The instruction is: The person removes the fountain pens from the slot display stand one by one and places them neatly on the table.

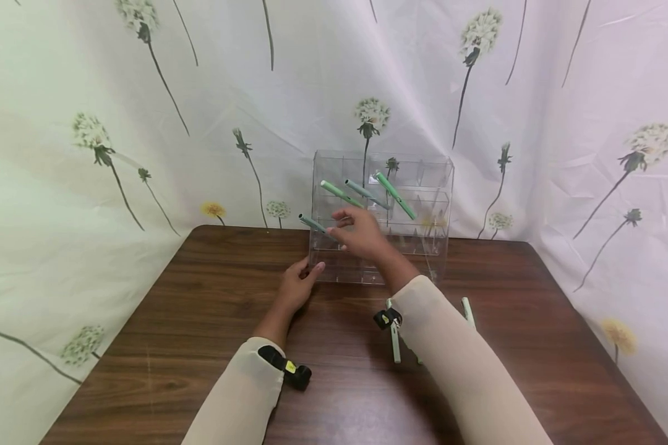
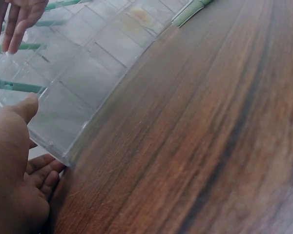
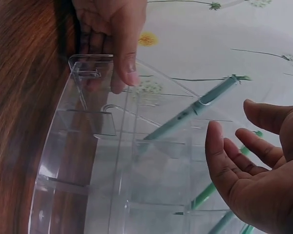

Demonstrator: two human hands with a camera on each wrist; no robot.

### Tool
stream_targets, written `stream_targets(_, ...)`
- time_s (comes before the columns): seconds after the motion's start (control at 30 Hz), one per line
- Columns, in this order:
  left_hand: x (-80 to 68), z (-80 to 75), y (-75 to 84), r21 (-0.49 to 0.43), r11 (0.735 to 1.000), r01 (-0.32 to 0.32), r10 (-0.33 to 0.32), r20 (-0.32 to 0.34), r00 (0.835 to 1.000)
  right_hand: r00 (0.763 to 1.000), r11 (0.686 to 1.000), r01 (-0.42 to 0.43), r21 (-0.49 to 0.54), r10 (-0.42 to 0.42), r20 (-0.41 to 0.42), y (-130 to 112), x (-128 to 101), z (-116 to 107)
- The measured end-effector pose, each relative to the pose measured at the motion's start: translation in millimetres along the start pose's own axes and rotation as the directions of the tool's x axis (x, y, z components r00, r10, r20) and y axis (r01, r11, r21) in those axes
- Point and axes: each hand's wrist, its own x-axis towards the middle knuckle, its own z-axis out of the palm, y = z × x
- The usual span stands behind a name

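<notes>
The clear acrylic organizer (image 1: pixel 382 216) stands upright at the far middle of the brown surface (image 1: pixel 200 346), its compartments facing the person, with four green pens poking out of its slots. The lowest of them, the leftmost pen (image 1: pixel 313 224), slants up and to the left out of a lower left compartment, its long axis running from the box interior toward the box's left edge. The right hand (image 1: pixel 362 235) hovers just to the right of that pen in front of the organizer, its fingers (image 3: pixel 219 161) spread loosely and holding nothing, the fingertips close to the pen's shaft but apart from it. The left hand (image 1: pixel 297 285) rests lower down, fingers straight against the organizer's lower left corner. Three more green pens (image 1: pixel 395 337) lie on the surface beneath the right forearm.
</notes>
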Motion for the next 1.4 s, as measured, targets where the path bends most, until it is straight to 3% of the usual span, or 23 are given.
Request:
stream_targets(0.27, 1.3, 0.6, 0.0, 0.006, 1.000, -0.022, 0.022, -0.018, 1.000, 1.000, 0.999, 0.028, -0.015, -0.028, -0.004, -2, 10, 12)
stream_targets(0.57, 2.3, 3.2, -1.6, 0.029, 0.998, -0.064, 0.065, -0.036, 0.997, 0.999, 0.996, -0.005, -0.090, 0.001, -0.052, -3, 18, 25)
stream_targets(0.87, 1.7, 1.2, -2.7, 0.018, 0.999, -0.031, 0.032, -0.023, 0.999, 0.997, 0.989, -0.037, -0.143, 0.028, -0.066, -2, 26, 33)
stream_targets(1.1, 0.5, 4.3, -1.2, 0.023, 0.998, -0.066, 0.067, -0.038, 0.997, 0.996, 0.989, -0.038, -0.146, 0.026, -0.080, 4, 28, 36)
stream_targets(1.4, -0.5, 1.2, -1.6, 0.016, 0.999, -0.049, 0.049, -0.045, 0.998, 0.998, 0.990, -0.048, -0.136, 0.041, -0.051, 4, 30, 40)
